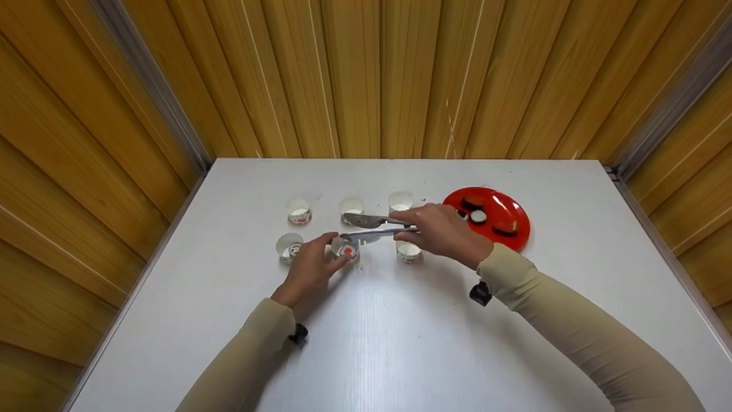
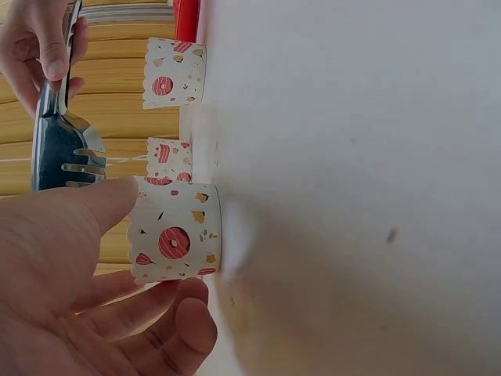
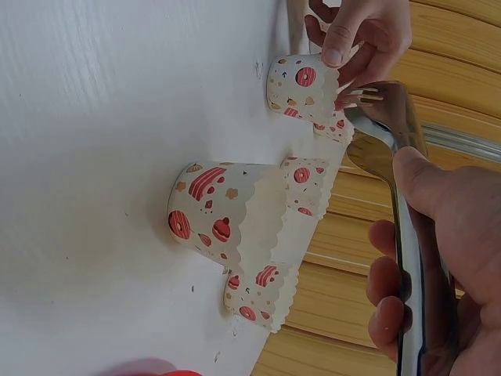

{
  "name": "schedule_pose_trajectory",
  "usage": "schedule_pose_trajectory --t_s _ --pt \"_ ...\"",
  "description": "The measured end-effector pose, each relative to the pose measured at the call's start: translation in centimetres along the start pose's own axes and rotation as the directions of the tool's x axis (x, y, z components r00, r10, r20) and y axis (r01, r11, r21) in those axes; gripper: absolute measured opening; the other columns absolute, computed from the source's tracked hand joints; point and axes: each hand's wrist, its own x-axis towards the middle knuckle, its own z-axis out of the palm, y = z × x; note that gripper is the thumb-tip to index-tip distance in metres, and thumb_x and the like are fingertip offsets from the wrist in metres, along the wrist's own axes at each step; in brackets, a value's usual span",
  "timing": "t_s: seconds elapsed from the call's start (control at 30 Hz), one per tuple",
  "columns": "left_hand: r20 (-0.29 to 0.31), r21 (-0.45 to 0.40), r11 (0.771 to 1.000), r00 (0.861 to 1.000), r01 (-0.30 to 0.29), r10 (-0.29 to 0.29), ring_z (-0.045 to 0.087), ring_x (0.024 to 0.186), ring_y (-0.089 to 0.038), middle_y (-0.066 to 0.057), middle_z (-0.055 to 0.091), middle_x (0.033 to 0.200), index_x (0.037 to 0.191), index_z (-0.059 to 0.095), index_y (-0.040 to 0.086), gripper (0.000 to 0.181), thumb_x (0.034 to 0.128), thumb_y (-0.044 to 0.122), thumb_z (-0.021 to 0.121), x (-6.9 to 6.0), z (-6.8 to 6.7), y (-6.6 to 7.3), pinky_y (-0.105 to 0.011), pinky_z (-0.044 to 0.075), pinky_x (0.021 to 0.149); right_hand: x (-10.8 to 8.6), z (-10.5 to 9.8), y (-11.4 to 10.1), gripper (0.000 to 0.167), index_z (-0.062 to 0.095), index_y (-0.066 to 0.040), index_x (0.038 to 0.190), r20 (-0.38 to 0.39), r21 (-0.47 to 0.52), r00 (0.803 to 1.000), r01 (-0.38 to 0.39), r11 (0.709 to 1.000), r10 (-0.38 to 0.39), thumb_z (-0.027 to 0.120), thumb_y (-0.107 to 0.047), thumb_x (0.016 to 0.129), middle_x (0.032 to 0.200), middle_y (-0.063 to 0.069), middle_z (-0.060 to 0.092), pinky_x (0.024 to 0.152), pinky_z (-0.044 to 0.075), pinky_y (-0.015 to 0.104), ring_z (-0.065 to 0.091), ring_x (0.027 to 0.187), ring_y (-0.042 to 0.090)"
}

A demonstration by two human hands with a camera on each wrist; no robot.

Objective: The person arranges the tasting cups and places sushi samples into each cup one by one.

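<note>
My left hand point(image 1: 310, 260) holds the front middle paper cup point(image 2: 174, 235), with the thumb on one side and fingers on the other. That cup is white with printed pink doughnuts and a scalloped rim; a small round piece with an orange-red centre point(image 1: 347, 251) lies inside. Metal serving tongs point(image 3: 413, 258) are gripped in my right hand point(image 1: 443, 232). Their spread tips, one slotted like a fork, are above and beside the held cup. In the head view nothing shows clearly between the tips. The front left cup point(image 1: 286, 245) contains another small piece.
A red plate point(image 1: 517, 243) at the right bears several sushi-like pieces, including a white round one point(image 1: 478, 216). Three cups stand in the back row, one at the left point(image 1: 298, 212). Another cup point(image 1: 408, 253) stands front right. Wooden panels point(image 1: 354, 80) enclose the white table point(image 1: 366, 343).
</note>
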Motion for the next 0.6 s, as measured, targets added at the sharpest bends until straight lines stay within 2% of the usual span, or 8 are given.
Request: schedule_pose_trajectory --t_s 0.2,0.3,0.37,0.47,0.6 --pt "0.001 0.001 1.0 1.0 0.014 -0.014 0.058 0.13 -0.032 -0.017 0.064 0.136 0.141 0.058 0.001 0.061 0.0917 0.029 0.079 0.1 0.0 0.3 -0.047 0.043 0.11 -0.7 -0.9 1.0 0.047 0.068 -0.024 0.138 -0.002 0.001 0.999 -0.051 0.999 0.051 0.076 -0.038 0.094 0.108 0.0 0.078 0.063 0.051 0.03 0.065 0.076 0.016" --pt "-0.006 -0.008 1.0 1.0 -0.009 0.009 0.056 0.132 -0.032 -0.016 0.062 0.139 0.14 0.059 0.001 0.058 0.0916 0.027 0.079 0.1 0.0 0.3 -0.046 0.042 0.111 -1.3 -1.3 1.6 0.048 0.067 -0.025 0.139 -0.005 0.018 0.997 -0.081 0.997 0.081 0.076 -0.038 0.093 0.104 -0.001 0.078 0.062 0.051 0.03 0.063 0.072 0.017" --pt "-0.016 -0.015 0.999 0.999 -0.037 0.037 0.057 0.131 -0.032 -0.016 0.062 0.138 0.138 0.06 0.0 0.058 0.0911 0.026 0.08 0.1 0.0 0.4 -0.047 0.042 0.111 -1.8 -1.7 2.0 0.049 0.067 -0.026 0.139 -0.01 0.041 0.995 -0.095 0.995 0.096 0.077 -0.036 0.093 0.107 -0.001 0.078 0.063 0.053 0.031 0.065 0.075 0.017" --pt "-0.041 -0.028 0.996 0.996 -0.081 0.079 0.058 0.129 -0.032 -0.016 0.063 0.137 0.137 0.06 -0.001 0.057 0.0899 0.025 0.081 0.2 0.0 0.5 -0.047 0.043 0.11 -2.5 -2.1 2.5 0.051 0.065 -0.025 0.141 -0.004 0.084 0.993 -0.119 0.989 0.119 0.077 -0.034 0.093 0.114 -0.001 0.077 0.071 0.058 0.035 0.071 0.086 0.017" --pt "-0.073 -0.032 0.992 0.991 -0.119 0.116 0.057 0.129 -0.032 -0.016 0.062 0.137 0.137 0.06 -0.002 0.059 0.0893 0.024 0.082 0.2 0.0 0.7 -0.047 0.043 0.11 -3.2 -2.7 3.2 0.053 0.065 -0.022 0.141 0.0 0.099 0.988 -0.152 0.983 0.153 0.08 -0.03 0.092 0.114 0.002 0.077 0.082 0.06 0.046 0.073 0.095 0.022"
